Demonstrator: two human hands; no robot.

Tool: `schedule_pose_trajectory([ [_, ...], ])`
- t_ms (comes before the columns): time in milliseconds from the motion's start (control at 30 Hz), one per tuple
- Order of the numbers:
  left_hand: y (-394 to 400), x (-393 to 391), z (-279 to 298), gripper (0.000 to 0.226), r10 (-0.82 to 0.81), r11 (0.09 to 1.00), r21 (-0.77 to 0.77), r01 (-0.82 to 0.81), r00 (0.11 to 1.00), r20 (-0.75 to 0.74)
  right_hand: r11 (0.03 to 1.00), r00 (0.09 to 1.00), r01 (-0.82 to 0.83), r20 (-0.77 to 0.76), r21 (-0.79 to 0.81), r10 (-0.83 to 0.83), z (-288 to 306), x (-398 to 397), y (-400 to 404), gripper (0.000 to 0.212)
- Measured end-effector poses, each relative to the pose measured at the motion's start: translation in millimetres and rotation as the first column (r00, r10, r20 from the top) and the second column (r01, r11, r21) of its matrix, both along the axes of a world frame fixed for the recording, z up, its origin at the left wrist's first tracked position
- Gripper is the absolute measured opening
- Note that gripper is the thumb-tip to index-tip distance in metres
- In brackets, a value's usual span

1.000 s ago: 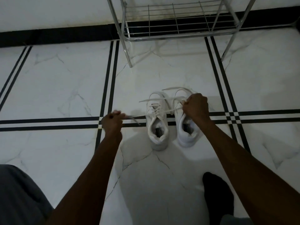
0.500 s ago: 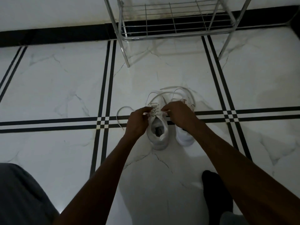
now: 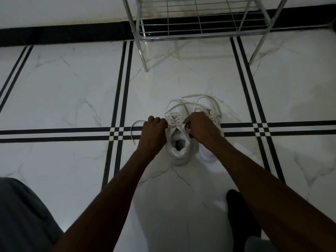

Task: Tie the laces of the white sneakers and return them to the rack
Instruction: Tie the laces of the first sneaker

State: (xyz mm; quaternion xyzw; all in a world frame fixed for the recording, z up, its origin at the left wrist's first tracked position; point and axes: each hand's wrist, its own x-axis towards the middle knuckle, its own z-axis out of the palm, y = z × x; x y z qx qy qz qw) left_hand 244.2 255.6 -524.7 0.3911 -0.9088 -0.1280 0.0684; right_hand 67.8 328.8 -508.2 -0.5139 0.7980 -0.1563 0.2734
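While both hands (image 3: 154,131) (image 3: 201,129) pinch its laces (image 3: 174,120), the left sneaker's (image 3: 179,144) insole label is unreadable.

Both hands pinch laces over the left sneaker (image 3: 178,139): left hand (image 3: 154,132) at nine o'clock, right hand (image 3: 201,128) at three; rack (image 3: 200,36) at twelve.

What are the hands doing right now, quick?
Left hand: closed, pinching the left sneaker's lace.
Right hand: closed, pinching the same sneaker's other lace end.

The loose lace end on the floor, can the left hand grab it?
Probably yes. The loose lace end lies on the bare floor beside the left hand, nothing between, though that hand is pinching the left sneaker's lace.
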Motion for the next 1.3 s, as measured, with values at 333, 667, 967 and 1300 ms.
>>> schedule_pose_trajectory([
  [333, 11, 15, -3, 0.038, 0.076, 0.997, 0.004, -0.076, 0.997, -0.028, 0.993, 0.983, 0.103, -0.155, 0.048, -0.095, -2, 13, 7, 0.016],
  [667, 10, 1, 1, 0.018, 0.159, 0.987, 0.018, -0.16, 0.986, 0.05, 0.997, 0.961, -0.08, -0.265, 0.023, 0.083, 5, 14, 0, 0.013],
  [967, 6, 7, -1, 0.025, 0.082, 0.996, -0.017, -0.082, 0.996, 0.028, 0.995, 0.963, -0.085, -0.259, -0.045, 0.071, 10, 13, 10, 0.021],
  [1300, 4, 13, -15, 0.039, 0.196, 0.965, 0.201, -0.171, 0.974, -0.113, 0.994, 0.895, -0.11, -0.437, -0.014, 0.093, -2, 24, 20, 0.02],
])
